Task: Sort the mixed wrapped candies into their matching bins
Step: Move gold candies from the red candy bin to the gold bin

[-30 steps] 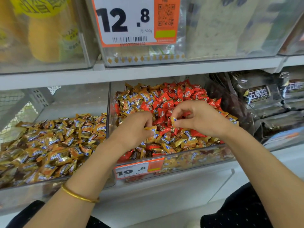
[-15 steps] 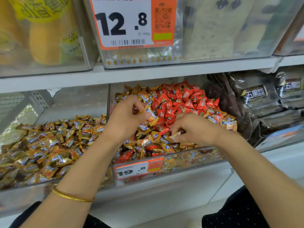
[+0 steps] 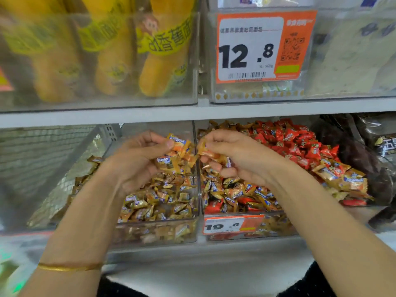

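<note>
Two clear bins sit side by side on the lower shelf. The left bin (image 3: 154,231) holds gold-wrapped candies (image 3: 158,200). The right bin (image 3: 276,229) holds gold candies mixed with red-wrapped candies (image 3: 293,138). My left hand (image 3: 137,159) is raised above the left bin and grips several gold candies (image 3: 175,155). My right hand (image 3: 237,155) hovers by the wall between the bins and pinches a gold candy (image 3: 203,147) in its fingertips, with more gold ones curled under its fingers.
A shelf board (image 3: 192,113) runs just above the bins. Over it stand a clear bin of yellow snack packs (image 3: 120,61) and a bin with a 12.8 price tag (image 3: 257,48). Dark packets (image 3: 377,146) lie to the right. A 19.8 tag (image 3: 231,226) fronts the right bin.
Both hands rose out of the mixed bin and moved left with gold candies. The camera view shifted left and closer.
</note>
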The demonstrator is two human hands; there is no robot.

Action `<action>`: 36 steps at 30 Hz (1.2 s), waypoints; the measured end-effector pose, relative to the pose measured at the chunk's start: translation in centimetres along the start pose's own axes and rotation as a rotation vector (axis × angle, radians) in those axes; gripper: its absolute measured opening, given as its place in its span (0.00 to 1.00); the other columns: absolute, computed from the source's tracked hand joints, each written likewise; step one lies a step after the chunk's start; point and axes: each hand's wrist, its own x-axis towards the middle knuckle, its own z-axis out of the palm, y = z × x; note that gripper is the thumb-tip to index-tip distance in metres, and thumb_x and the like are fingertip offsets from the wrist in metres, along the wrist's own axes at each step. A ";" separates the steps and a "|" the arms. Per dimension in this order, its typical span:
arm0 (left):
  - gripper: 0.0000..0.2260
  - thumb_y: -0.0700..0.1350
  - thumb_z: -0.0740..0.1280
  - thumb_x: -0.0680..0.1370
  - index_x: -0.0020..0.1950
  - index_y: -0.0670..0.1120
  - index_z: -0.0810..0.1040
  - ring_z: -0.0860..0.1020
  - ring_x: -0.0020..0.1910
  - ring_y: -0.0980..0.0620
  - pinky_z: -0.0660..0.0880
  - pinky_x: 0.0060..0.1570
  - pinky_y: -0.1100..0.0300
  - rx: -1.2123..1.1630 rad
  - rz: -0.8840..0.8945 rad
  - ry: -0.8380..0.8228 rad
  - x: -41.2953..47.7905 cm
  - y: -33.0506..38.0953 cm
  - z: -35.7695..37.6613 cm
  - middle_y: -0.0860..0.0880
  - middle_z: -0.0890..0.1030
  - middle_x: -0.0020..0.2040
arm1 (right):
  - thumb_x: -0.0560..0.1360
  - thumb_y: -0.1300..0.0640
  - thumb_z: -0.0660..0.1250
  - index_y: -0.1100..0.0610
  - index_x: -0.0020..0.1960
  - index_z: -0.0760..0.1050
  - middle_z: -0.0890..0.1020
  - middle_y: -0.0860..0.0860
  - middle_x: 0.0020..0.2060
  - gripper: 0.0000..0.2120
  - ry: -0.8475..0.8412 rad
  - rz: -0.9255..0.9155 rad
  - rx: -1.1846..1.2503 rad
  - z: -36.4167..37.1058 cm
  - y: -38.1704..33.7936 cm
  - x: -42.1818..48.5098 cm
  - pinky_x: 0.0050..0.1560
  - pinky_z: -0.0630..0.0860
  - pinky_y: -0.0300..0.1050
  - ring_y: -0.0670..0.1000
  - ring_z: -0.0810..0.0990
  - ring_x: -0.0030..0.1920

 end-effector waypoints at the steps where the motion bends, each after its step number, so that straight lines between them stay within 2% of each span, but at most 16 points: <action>1: 0.06 0.33 0.64 0.73 0.37 0.41 0.70 0.78 0.26 0.58 0.74 0.23 0.66 -0.001 -0.007 0.038 -0.1 0.0 -1.0 0.50 0.80 0.26 | 0.81 0.62 0.57 0.59 0.45 0.73 0.75 0.56 0.35 0.08 -0.029 0.026 0.036 1.0 -0.4 0.6 0.21 0.56 0.33 0.47 0.67 0.28; 7: 0.08 0.31 0.62 0.75 0.37 0.39 0.70 0.79 0.25 0.56 0.76 0.24 0.64 -0.018 -0.057 0.137 -0.5 -0.4 -5.2 0.48 0.80 0.26 | 0.81 0.54 0.58 0.59 0.49 0.72 0.76 0.58 0.35 0.09 -0.068 0.183 0.170 5.3 -1.5 3.5 0.20 0.59 0.35 0.49 0.68 0.29; 11: 0.08 0.32 0.63 0.75 0.37 0.39 0.70 0.78 0.26 0.57 0.75 0.24 0.65 -0.013 -0.078 0.181 -0.3 -0.7 -6.9 0.48 0.80 0.27 | 0.80 0.43 0.56 0.57 0.67 0.68 0.74 0.55 0.39 0.23 -0.001 0.196 0.007 6.7 -1.1 4.9 0.25 0.62 0.37 0.47 0.69 0.31; 13: 0.09 0.33 0.65 0.75 0.36 0.41 0.71 0.77 0.26 0.57 0.72 0.23 0.67 0.038 -0.064 0.246 0.1 -1.1 -7.3 0.48 0.79 0.28 | 0.79 0.39 0.52 0.56 0.69 0.66 0.75 0.52 0.44 0.28 0.006 0.168 -0.139 7.3 -1.0 5.2 0.32 0.67 0.40 0.49 0.71 0.36; 14: 0.09 0.33 0.66 0.75 0.36 0.41 0.71 0.76 0.27 0.55 0.70 0.22 0.67 0.093 -0.044 0.284 0.3 -1.5 -7.4 0.48 0.78 0.30 | 0.78 0.37 0.51 0.56 0.71 0.65 0.76 0.52 0.51 0.29 0.002 0.156 -0.197 7.6 -0.9 5.4 0.39 0.72 0.42 0.50 0.73 0.42; 15: 0.08 0.34 0.68 0.74 0.37 0.41 0.71 0.75 0.28 0.53 0.68 0.21 0.65 0.177 -0.014 0.317 0.6 -1.9 -7.5 0.47 0.78 0.31 | 0.78 0.36 0.50 0.55 0.72 0.63 0.74 0.53 0.60 0.31 -0.002 0.150 -0.241 7.7 -0.8 5.5 0.52 0.75 0.46 0.53 0.75 0.51; 16: 0.07 0.36 0.69 0.74 0.38 0.41 0.72 0.74 0.29 0.52 0.68 0.23 0.63 0.281 0.021 0.337 0.9 -2.3 -7.6 0.46 0.79 0.33 | 0.78 0.36 0.50 0.54 0.74 0.61 0.69 0.54 0.69 0.31 -0.008 0.152 -0.267 7.8 -0.6 5.5 0.63 0.71 0.52 0.55 0.73 0.62; 17: 0.06 0.37 0.70 0.73 0.41 0.41 0.73 0.75 0.31 0.51 0.69 0.27 0.62 0.385 0.051 0.337 1.2 -2.7 -7.5 0.45 0.80 0.35 | 0.78 0.37 0.51 0.54 0.75 0.59 0.65 0.54 0.73 0.31 -0.016 0.153 -0.270 7.8 -0.6 5.3 0.69 0.65 0.55 0.56 0.68 0.68; 18: 0.06 0.38 0.71 0.73 0.43 0.40 0.74 0.76 0.33 0.49 0.71 0.31 0.61 0.483 0.067 0.319 1.4 -3.0 -7.3 0.44 0.81 0.38 | 0.79 0.40 0.52 0.54 0.75 0.59 0.63 0.54 0.73 0.30 -0.023 0.140 -0.252 7.5 -0.6 4.9 0.70 0.64 0.55 0.56 0.67 0.70; 20: 0.06 0.39 0.71 0.74 0.48 0.40 0.77 0.79 0.41 0.46 0.73 0.39 0.59 0.656 0.073 0.277 1.7 -3.5 -6.8 0.43 0.82 0.44 | 0.80 0.48 0.57 0.57 0.74 0.61 0.68 0.55 0.70 0.24 -0.027 0.089 -0.203 6.7 -0.8 4.0 0.65 0.71 0.49 0.52 0.72 0.65; 23: 0.05 0.41 0.69 0.75 0.50 0.44 0.78 0.79 0.49 0.49 0.74 0.49 0.58 0.747 0.133 0.257 1.9 -3.5 -5.5 0.46 0.82 0.48 | 0.80 0.61 0.58 0.62 0.66 0.69 0.77 0.57 0.56 0.15 0.050 0.011 -0.132 4.6 -0.5 2.3 0.47 0.81 0.43 0.51 0.81 0.50; 26: 0.06 0.40 0.67 0.77 0.52 0.48 0.77 0.78 0.49 0.61 0.74 0.48 0.69 0.633 0.231 0.190 1.9 -3.1 -2.9 0.54 0.80 0.49 | 0.79 0.67 0.58 0.62 0.56 0.73 0.77 0.57 0.43 0.09 0.224 -0.012 -0.127 1.9 0.5 1.2 0.33 0.77 0.40 0.51 0.77 0.36; 28: 0.06 0.41 0.66 0.77 0.51 0.52 0.77 0.76 0.52 0.63 0.73 0.51 0.69 0.587 0.278 0.128 2.3 -3.0 -0.8 0.56 0.79 0.52 | 0.79 0.68 0.57 0.62 0.52 0.74 0.76 0.56 0.41 0.08 0.311 -0.008 -0.149 0.1 1.3 1.2 0.32 0.75 0.41 0.50 0.75 0.34; 31: 0.08 0.43 0.66 0.77 0.53 0.54 0.76 0.73 0.60 0.60 0.70 0.59 0.63 0.578 0.334 0.075 3.4 -3.4 1.6 0.58 0.76 0.56 | 0.79 0.70 0.56 0.62 0.51 0.73 0.75 0.57 0.45 0.09 0.398 0.011 -0.186 -2.3 2.3 1.6 0.34 0.77 0.42 0.51 0.76 0.37; 34: 0.09 0.43 0.67 0.76 0.54 0.54 0.76 0.72 0.59 0.61 0.66 0.62 0.65 0.573 0.388 0.072 4.6 -3.9 2.7 0.60 0.75 0.55 | 0.79 0.71 0.54 0.63 0.55 0.73 0.74 0.57 0.48 0.11 0.464 -0.014 -0.242 -4.4 3.0 2.3 0.33 0.79 0.41 0.51 0.78 0.38; 36: 0.09 0.41 0.67 0.76 0.55 0.52 0.76 0.72 0.55 0.68 0.65 0.60 0.70 0.568 0.392 0.047 5.1 -4.4 3.0 0.60 0.74 0.56 | 0.78 0.72 0.54 0.63 0.57 0.73 0.75 0.57 0.48 0.13 0.488 -0.030 -0.291 -5.4 3.1 2.8 0.32 0.79 0.38 0.51 0.78 0.38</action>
